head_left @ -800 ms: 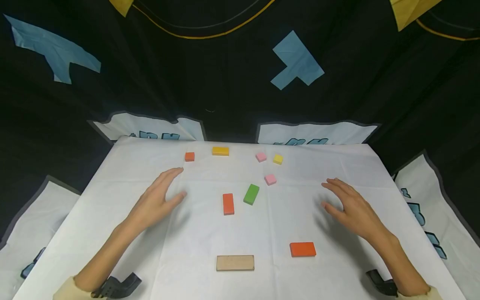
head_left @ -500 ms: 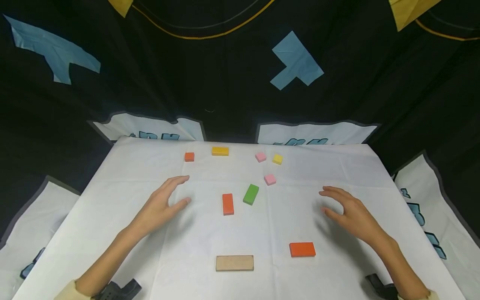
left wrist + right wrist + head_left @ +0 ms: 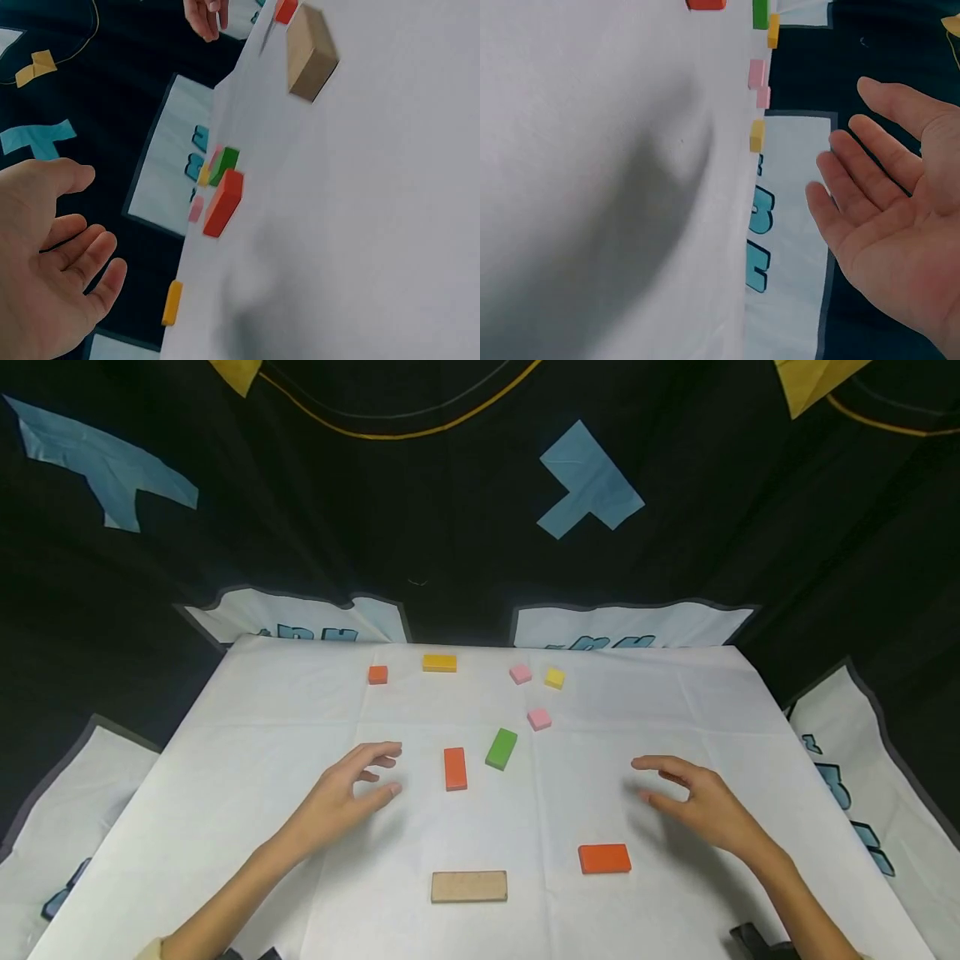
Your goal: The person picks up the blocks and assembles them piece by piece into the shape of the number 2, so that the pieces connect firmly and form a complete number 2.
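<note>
Red block [image 3: 455,768], 3 o'clock from left hand [image 3: 335,802]: presumably light, rigid; pinch long sides. Right hand [image 3: 708,807], like left, half-spread, empty.

Left forearm [image 3: 240,893] slants forward and inward, a pale yellow sleeve [image 3: 150,950] just showing at its near end. Left hand [image 3: 348,793] raised, fingers [image 3: 91,259] loosely bent, thumb [image 3: 73,178] apart from them. Right forearm [image 3: 806,906] slants forward and inward from the opposite side. Right hand [image 3: 697,802] raised, fingers relaxed and slightly curved, a gap between thumb and index finger [image 3: 663,763]. Hands well apart; each wrist view shows that hand's palm.
</note>
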`<action>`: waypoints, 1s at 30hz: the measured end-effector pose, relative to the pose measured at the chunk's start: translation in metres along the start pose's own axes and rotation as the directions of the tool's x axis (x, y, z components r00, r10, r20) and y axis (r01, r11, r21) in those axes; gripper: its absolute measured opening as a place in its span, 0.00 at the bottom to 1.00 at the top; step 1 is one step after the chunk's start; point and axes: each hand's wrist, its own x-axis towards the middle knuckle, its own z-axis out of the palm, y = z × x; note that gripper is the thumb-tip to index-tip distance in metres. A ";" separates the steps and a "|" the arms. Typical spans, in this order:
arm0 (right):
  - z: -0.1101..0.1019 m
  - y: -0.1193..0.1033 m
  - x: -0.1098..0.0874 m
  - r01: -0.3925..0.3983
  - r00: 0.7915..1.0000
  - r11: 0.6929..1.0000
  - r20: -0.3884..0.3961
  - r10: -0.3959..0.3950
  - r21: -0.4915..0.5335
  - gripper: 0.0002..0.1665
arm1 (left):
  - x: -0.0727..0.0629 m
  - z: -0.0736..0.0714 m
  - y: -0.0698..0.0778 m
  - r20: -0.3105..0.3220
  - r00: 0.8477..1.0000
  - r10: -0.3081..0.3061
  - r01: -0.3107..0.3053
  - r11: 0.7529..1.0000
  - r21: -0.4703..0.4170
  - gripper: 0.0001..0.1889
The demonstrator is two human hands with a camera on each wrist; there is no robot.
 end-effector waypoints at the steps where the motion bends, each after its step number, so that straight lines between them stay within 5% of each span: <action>1: 0.000 0.000 -0.001 -0.006 1.000 1.000 0.009 0.006 0.029 0.24 | -0.002 0.002 0.000 0.009 1.000 0.004 -0.003 1.000 -0.025 0.26; 7: 0.006 0.001 -0.008 -0.053 0.995 0.973 0.089 0.034 0.224 0.23 | -0.016 0.018 0.001 0.073 0.997 0.006 0.005 0.990 -0.139 0.24; 17: 0.018 0.006 -0.018 -0.128 0.965 0.932 0.258 0.038 0.340 0.26 | -0.038 0.041 0.002 0.200 0.980 -0.017 0.067 0.967 -0.244 0.25; 23: 0.028 0.010 -0.022 -0.095 0.932 0.954 0.363 -0.015 0.283 0.29 | -0.047 0.054 0.003 0.226 0.973 0.051 0.011 0.964 -0.265 0.25; 30: 0.035 0.008 -0.025 -0.067 0.927 0.984 0.375 0.000 0.166 0.30 | -0.054 0.067 -0.001 0.234 0.967 0.103 -0.043 0.968 -0.249 0.25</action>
